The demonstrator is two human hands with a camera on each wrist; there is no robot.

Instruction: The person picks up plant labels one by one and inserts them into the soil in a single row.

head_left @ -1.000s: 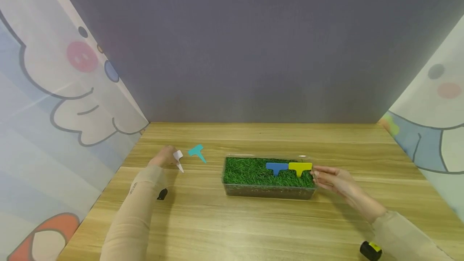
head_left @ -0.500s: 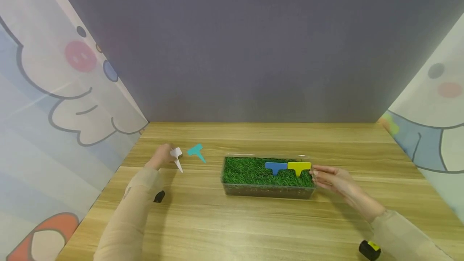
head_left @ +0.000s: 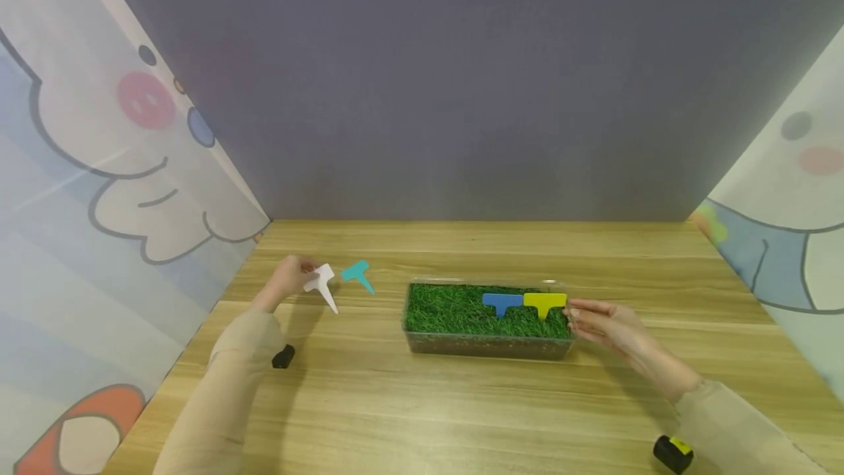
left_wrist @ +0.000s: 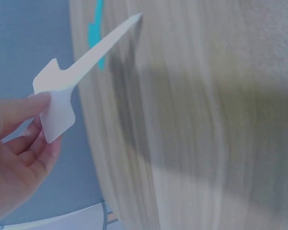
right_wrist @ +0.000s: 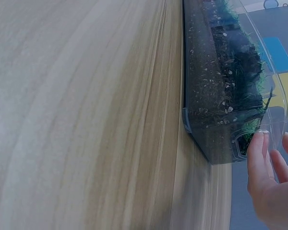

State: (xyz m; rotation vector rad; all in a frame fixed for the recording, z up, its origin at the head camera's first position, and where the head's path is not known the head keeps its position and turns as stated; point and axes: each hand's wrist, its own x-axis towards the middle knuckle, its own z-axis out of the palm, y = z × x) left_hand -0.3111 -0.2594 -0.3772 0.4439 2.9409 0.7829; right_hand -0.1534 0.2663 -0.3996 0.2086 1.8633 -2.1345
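Note:
Between thumb and fingers, my left hand (head_left: 288, 275) pinches a white T-shaped plant label (left_wrist: 57, 91) by its broad head. The label's pointed stem angles down over the table. Beside it on the wood lies a teal plant label (head_left: 357, 274). My right hand (head_left: 609, 325) holds the right end of a clear planter box (head_left: 488, 347), fingertips at its rim. Green artificial-looking grass (head_left: 448, 306) fills the box above dark soil. A blue label (head_left: 502, 303) and a yellow label (head_left: 545, 303) stand side by side in the grass, near the right hand.
A grey panel (head_left: 461, 94) rises behind the wooden table (head_left: 428, 416). Cartoon-printed curtains (head_left: 79, 255) border both sides. Small black wrist devices show by the left forearm (head_left: 283, 357) and the right sleeve (head_left: 672, 453).
The left hand has lifted the white label off the table and turned its head toward the camera. The right hand stays at the planter's end.

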